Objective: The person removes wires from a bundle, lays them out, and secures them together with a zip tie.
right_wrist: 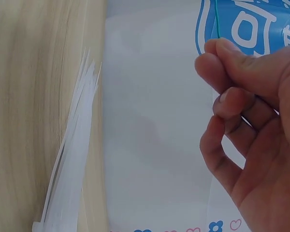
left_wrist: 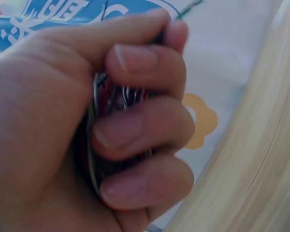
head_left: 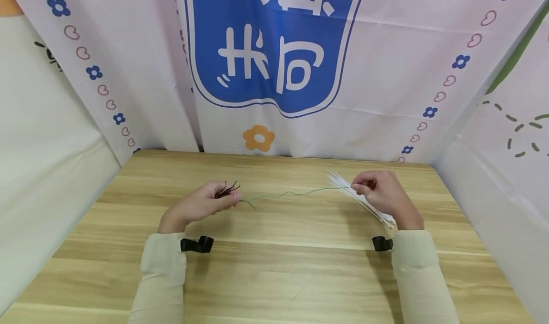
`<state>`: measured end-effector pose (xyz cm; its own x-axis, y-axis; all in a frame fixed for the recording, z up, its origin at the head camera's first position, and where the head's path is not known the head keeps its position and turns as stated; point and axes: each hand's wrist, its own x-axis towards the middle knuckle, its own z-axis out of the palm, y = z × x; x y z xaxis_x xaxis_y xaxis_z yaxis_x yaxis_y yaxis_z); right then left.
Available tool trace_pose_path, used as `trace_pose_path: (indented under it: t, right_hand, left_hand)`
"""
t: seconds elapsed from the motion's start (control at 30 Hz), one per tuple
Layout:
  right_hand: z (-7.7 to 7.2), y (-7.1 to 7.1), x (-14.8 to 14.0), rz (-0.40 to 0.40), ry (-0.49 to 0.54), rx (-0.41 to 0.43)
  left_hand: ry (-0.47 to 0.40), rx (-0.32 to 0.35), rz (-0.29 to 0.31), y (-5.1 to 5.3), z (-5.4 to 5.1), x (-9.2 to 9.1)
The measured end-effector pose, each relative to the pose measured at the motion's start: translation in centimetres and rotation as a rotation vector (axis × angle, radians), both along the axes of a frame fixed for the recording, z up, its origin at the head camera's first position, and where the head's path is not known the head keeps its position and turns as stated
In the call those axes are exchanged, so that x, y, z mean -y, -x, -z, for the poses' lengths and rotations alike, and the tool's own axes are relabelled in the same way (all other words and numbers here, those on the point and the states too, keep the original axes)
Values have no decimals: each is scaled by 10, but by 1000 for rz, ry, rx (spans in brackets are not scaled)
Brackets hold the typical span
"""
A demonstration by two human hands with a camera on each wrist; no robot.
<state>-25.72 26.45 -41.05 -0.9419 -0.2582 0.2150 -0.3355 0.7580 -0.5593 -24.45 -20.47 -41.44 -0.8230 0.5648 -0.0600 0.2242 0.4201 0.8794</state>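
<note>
Between the two grips, in the head view, I see a thin green wire [head_left: 296,193] stretched with slight bends over the wooden table [head_left: 274,267]. At one side the left hand [head_left: 199,205] holds a bundle of dark wires [head_left: 226,190], their ends projecting above the grip; at the other, the right hand [head_left: 386,195] pinches the green wire, with white strips [head_left: 375,211] lying on the table partly behind that grip. From the left wrist view, I observe fingers curled round the bundle, black, red and pale strands showing between them; a green length emerges beyond the fingertips. From the right wrist view, I note thumb and forefinger together, clamped on the green wire, which rises above the grip; the remaining fingers bend loosely below.
</note>
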Motion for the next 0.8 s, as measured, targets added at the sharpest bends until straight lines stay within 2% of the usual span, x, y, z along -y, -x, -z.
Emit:
trace_pose_path:
  t: [0.1, 0.2, 0.4, 0.47, 0.63, 0.8]
  right_hand:
    - [0, -1, -2, 10, -4, 8]
    - [0, -2, -2, 12, -8, 23]
    - [-1, -1, -2, -15, -11, 7]
    - [-1, 0, -2, -22, -11, -3]
    - [0, 1, -1, -41, -10, -7]
    - [2, 2, 0, -47, -26, 6]
  left_hand:
    - [40, -12, -25, 1, 1, 2]
    - [88, -58, -59, 1, 1, 2]
    - [245, -290, -190, 2, -4, -5]
    - [283, -342, -222, 2, -5, -6]
    - [364, -390, -253, 4, -3, -6]
    - [390, -405, -268, 5, 1, -3]
